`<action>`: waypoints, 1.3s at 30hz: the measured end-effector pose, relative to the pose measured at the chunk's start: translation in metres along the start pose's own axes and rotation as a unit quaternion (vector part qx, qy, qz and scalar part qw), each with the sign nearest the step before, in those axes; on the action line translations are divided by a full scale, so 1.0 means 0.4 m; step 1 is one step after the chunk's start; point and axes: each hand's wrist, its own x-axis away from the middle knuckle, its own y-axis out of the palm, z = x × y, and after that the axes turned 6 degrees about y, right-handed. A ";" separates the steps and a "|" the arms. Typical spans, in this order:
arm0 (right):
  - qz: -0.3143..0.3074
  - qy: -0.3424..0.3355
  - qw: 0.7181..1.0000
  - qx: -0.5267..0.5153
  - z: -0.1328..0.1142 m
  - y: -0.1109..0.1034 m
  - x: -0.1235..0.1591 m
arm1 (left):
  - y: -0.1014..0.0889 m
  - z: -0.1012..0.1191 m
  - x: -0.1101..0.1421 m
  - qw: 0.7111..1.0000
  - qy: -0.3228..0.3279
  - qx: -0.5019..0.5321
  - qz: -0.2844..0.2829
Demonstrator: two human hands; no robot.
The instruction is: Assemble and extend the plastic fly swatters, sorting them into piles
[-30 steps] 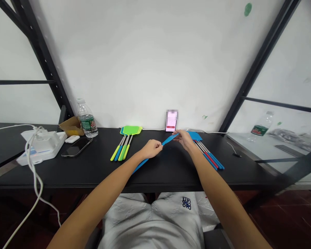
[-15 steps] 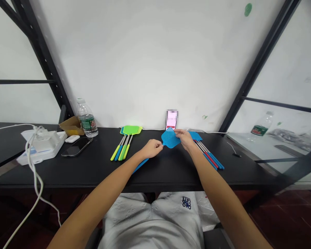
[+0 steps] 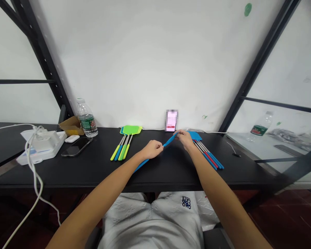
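A blue fly swatter (image 3: 170,139) is held between both hands above the black table, its head turned nearly edge-on to me. My left hand (image 3: 152,149) is closed round it just below the head, and the blue handle sticks out beneath that wrist. The fingers of my right hand (image 3: 184,139) pinch the far edge of the head. Left of my hands lies a group of fly swatters (image 3: 131,130) with green and blue heads. Right of them, partly behind my right hand, lie several fly swatters (image 3: 207,152) with blue and red handles.
A lit phone (image 3: 171,120) leans on the wall behind my hands. At the left are a water bottle (image 3: 87,119), a cardboard box (image 3: 72,126), a dark phone (image 3: 77,147), a white case (image 3: 72,138) and a white power strip (image 3: 45,143) with cables. A black cable plug (image 3: 236,155) lies right.
The swatter head has turned from showing its flat mesh face to nearly edge-on. Both hands have stayed almost in place and keep hold of it.
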 end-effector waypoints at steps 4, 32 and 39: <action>0.060 0.084 0.995 0.003 -0.017 0.002 0.007 | -0.001 -0.008 -0.001 1.000 0.005 -0.010 0.017; 0.018 0.043 0.997 0.058 -0.005 0.009 0.004 | 0.006 -0.010 -0.004 1.000 0.002 -0.014 0.014; 0.028 0.051 0.996 0.063 -0.006 0.013 0.008 | 0.010 -0.005 -0.001 0.998 -0.032 0.049 -0.011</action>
